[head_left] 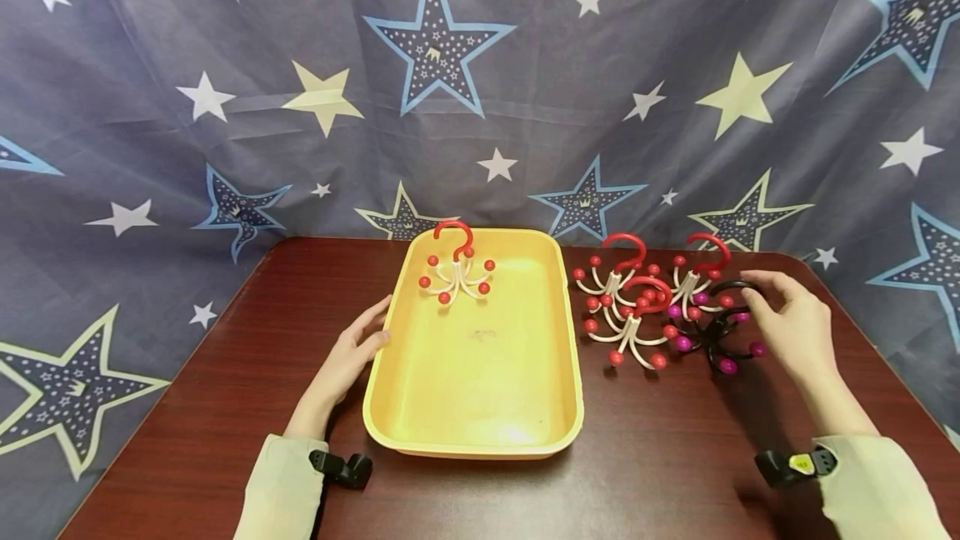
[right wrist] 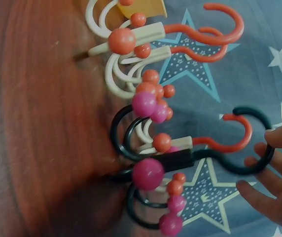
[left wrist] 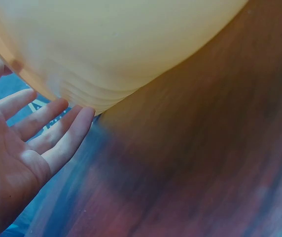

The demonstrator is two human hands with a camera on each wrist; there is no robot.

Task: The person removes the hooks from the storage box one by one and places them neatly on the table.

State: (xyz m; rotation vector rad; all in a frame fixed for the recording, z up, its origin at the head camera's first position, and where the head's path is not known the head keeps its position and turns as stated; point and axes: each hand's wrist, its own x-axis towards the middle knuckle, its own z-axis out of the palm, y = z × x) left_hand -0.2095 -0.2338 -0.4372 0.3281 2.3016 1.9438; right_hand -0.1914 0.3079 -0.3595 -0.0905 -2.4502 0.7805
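My left hand (head_left: 352, 352) is at the left side of a yellow tray (head_left: 472, 448), its fingertips against the outer wall and the thumb at the rim. Those fingers (left wrist: 62, 140) look fairly straight in the left wrist view. Inside the tray, near its far left corner, stands a white hanger (head_left: 456, 277) with a red hook and red ball tips. On the right, my right hand (head_left: 798, 327) pinches the curved top of a black hanger (head_left: 716, 327) with magenta ball tips between thumb and fingers. This hanger stands upright, its arms low over the table.
Three more white hangers with red hooks cluster between tray and black hanger: a front one (head_left: 632, 332), a rear left one (head_left: 613, 282) and a rear right one (head_left: 688, 286). The dark wooden table (head_left: 660, 457) ends at a star-patterned cloth (head_left: 525, 140).
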